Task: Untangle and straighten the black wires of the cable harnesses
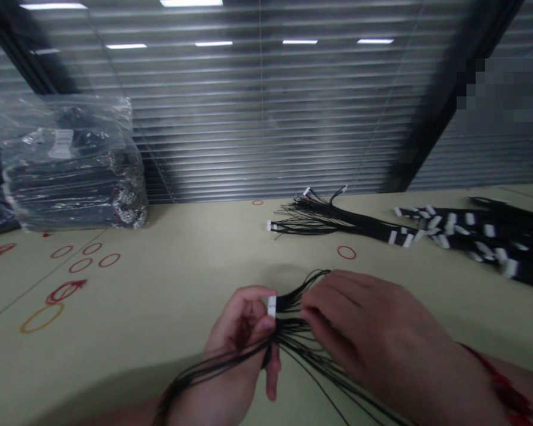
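Harness of thin black wires point(293, 337) held just above the counter point(169, 284), gripped between both hands. Left hand point(237, 331) curled closed around the strands, white connector point(272, 306) poking up right at the fingertips; loose wire lengths drape across the left wrist point(208, 390). Right hand point(359, 319) just beside it, fingers bent down and pinched into the strands, wires fanning out below the palm. Red string point(500, 384) round the right wrist. Further off on the counter, more black wire harnesses with white connectors: a smaller bunch point(324, 218) ahead, a bigger pile point(475, 242) to the right. Clear plastic bag point(66, 168) of bundled black harnesses at far left, in front of window blinds point(266, 118). Red and orange circles point(71, 260) marked on the counter surface.
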`<state>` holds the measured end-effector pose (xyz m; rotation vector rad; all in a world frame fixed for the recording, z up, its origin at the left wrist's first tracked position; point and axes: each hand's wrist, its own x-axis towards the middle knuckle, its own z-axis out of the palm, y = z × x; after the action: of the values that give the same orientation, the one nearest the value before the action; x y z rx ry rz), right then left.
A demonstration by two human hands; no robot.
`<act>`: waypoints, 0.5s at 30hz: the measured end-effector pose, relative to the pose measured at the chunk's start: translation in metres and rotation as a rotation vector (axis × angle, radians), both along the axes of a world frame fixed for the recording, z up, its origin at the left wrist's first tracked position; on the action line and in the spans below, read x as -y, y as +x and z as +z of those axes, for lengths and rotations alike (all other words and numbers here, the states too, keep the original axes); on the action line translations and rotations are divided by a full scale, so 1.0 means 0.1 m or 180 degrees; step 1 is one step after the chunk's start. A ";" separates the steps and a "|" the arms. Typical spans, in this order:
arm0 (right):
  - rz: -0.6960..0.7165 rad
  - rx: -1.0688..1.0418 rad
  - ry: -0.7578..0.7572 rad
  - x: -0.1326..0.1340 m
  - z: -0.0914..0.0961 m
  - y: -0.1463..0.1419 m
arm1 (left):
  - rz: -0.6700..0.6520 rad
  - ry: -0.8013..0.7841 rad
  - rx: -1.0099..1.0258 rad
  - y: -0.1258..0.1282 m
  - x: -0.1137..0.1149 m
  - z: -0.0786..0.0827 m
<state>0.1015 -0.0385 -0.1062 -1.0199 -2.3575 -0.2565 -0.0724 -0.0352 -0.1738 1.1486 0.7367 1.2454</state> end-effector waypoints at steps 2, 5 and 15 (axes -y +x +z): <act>-0.0251 0.0152 0.0399 0.04 0.06 0.14 | 0.0204 0.0025 -0.0069 0.01 -0.03 0.02; -0.0312 0.0738 0.0236 0.09 0.03 0.43 | 0.0389 -0.0064 -0.0163 0.02 -0.06 0.06; 0.0760 0.0239 -0.2482 -0.23 -0.07 0.06 | 0.0200 0.0103 -0.0055 -0.01 -0.02 0.05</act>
<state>0.1074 -0.0155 -0.1131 -1.0349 -2.6648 0.7835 -0.0732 -0.0328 -0.1688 1.1717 0.7732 1.3054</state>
